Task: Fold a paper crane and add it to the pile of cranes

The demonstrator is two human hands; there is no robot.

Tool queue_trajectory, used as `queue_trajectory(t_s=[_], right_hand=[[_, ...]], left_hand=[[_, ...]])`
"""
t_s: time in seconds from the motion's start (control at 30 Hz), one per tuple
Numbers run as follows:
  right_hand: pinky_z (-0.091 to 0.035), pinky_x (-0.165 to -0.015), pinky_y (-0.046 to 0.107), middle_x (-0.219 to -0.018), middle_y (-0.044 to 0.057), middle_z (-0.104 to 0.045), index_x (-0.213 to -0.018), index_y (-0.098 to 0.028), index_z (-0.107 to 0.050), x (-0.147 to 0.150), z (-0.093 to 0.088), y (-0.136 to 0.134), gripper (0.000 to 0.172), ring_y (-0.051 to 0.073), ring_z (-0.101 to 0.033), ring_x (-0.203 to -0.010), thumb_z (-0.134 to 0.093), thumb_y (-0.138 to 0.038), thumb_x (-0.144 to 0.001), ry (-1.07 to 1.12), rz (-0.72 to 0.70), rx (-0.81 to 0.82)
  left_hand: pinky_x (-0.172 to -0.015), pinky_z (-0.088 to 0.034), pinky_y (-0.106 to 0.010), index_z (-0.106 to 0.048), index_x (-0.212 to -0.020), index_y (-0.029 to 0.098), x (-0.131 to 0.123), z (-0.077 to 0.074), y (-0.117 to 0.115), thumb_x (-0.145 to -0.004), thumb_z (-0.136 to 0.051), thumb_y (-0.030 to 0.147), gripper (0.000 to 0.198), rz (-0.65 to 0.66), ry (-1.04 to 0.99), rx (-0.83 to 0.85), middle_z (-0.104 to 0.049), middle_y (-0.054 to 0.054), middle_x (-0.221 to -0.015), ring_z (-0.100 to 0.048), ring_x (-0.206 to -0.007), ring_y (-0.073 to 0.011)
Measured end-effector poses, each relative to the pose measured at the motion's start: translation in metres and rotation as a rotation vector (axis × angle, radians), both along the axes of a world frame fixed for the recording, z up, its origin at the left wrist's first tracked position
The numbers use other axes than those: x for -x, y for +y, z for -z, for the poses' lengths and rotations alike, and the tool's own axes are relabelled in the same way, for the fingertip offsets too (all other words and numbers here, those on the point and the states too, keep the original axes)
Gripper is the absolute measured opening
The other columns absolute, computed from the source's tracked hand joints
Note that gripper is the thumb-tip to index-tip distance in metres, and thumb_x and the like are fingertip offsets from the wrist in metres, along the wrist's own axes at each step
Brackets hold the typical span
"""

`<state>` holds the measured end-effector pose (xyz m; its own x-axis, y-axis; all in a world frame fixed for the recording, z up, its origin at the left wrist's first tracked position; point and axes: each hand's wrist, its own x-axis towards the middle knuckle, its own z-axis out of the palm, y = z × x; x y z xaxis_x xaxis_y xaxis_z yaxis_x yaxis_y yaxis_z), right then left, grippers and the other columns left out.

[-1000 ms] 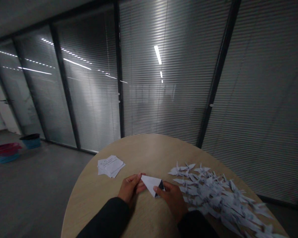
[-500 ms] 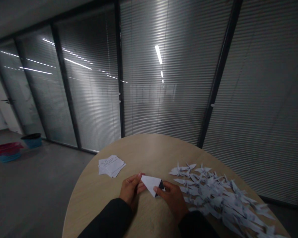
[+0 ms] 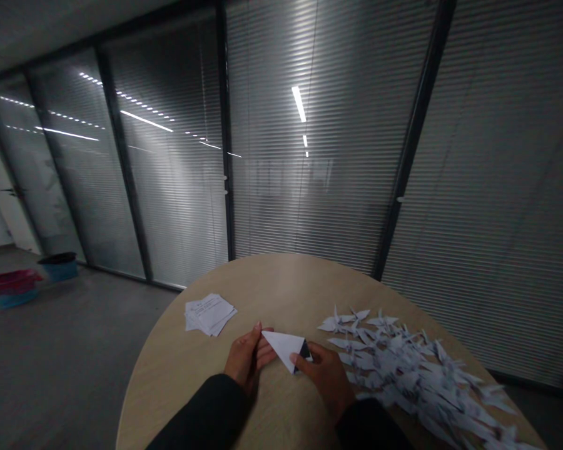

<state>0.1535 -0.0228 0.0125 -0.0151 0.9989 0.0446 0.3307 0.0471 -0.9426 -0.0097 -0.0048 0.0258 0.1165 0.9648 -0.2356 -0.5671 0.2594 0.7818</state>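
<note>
A white paper folded into a triangle point(image 3: 285, 345) is held just above the round wooden table point(image 3: 281, 281). My left hand point(image 3: 246, 360) pinches its left corner between thumb and fingers. My right hand point(image 3: 326, 375) pinches the right corner, where a dark patch of the paper shows. Both arms wear dark sleeves.
A small stack of square white sheets point(image 3: 209, 313) lies on the table to the left. A big heap of several folded paper cranes point(image 3: 403, 369) covers the right side. Glass walls with blinds stand behind the table. Red and blue tubs point(image 3: 9, 287) sit on the floor far left.
My left hand's fingers have shifted up a little on the paper's left corner. The paper and my right hand have barely moved.
</note>
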Motion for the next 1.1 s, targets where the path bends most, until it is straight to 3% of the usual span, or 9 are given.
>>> queue_trajectory(t_s=[0.2,0.3,0.47,0.87,1.0,1.1], right_hand=[[-0.046,-0.072,0.029,-0.088,0.008,-0.068,-0.091,-0.01,-0.067,0.0,-0.003,-0.002,0.043,0.025,-0.062,-0.085,-0.058,-0.043,-0.065,0.034,-0.013,0.021],[-0.046,-0.073,0.029,-0.089,0.007,-0.068,-0.092,-0.01,-0.067,0.001,-0.006,-0.003,0.043,0.025,-0.062,-0.086,-0.059,-0.043,-0.065,0.042,-0.02,0.023],[-0.046,-0.071,0.029,-0.086,0.007,-0.068,-0.087,-0.011,-0.067,0.004,-0.011,-0.005,0.039,0.024,-0.062,-0.083,-0.059,-0.043,-0.067,0.007,-0.028,-0.014],[-0.045,-0.069,0.027,-0.082,0.006,-0.068,-0.085,-0.012,-0.068,0.009,-0.017,-0.009,0.035,0.022,-0.062,-0.08,-0.057,-0.041,-0.069,-0.031,-0.048,-0.053],[-0.046,-0.071,0.028,-0.086,0.007,-0.068,-0.088,-0.011,-0.068,0.004,-0.007,-0.005,0.038,0.023,-0.062,-0.082,-0.058,-0.042,-0.068,0.016,-0.029,-0.044],[-0.046,-0.072,0.028,-0.086,0.007,-0.068,-0.089,-0.011,-0.068,0.0,0.001,-0.001,0.041,0.023,-0.062,-0.082,-0.059,-0.045,-0.067,-0.022,0.024,-0.029]], left_hand=[[-0.059,-0.054,-0.024,-0.065,-0.072,0.002,0.002,0.0,0.002,-0.049,-0.08,0.049,0.054,-0.07,0.118,-0.071,-0.067,-0.016,-0.071,-0.065,-0.063,-0.0198],[-0.057,-0.053,-0.023,-0.065,-0.067,0.003,0.002,0.001,0.002,-0.043,-0.081,0.052,0.057,-0.117,0.147,-0.094,-0.066,-0.013,-0.065,-0.064,-0.058,-0.0176],[-0.055,-0.052,-0.024,-0.062,-0.064,0.005,0.0,-0.001,0.0,-0.042,-0.081,0.051,0.055,-0.158,0.104,-0.081,-0.065,-0.011,-0.062,-0.063,-0.056,-0.0174],[-0.046,-0.049,-0.022,-0.053,-0.055,0.008,0.001,0.002,0.0,-0.04,-0.079,0.059,0.059,-0.108,0.108,-0.104,-0.058,-0.006,-0.05,-0.058,-0.046,-0.014],[-0.056,-0.053,-0.026,-0.059,-0.063,0.005,0.001,0.001,0.002,-0.039,-0.079,0.06,0.063,-0.065,0.096,-0.089,-0.065,-0.014,-0.064,-0.063,-0.056,-0.019],[-0.064,-0.055,-0.03,-0.061,-0.069,0.004,0.0,0.001,0.003,-0.046,-0.076,0.062,0.065,-0.032,0.065,-0.078,-0.067,-0.019,-0.075,-0.066,-0.066,-0.023]])
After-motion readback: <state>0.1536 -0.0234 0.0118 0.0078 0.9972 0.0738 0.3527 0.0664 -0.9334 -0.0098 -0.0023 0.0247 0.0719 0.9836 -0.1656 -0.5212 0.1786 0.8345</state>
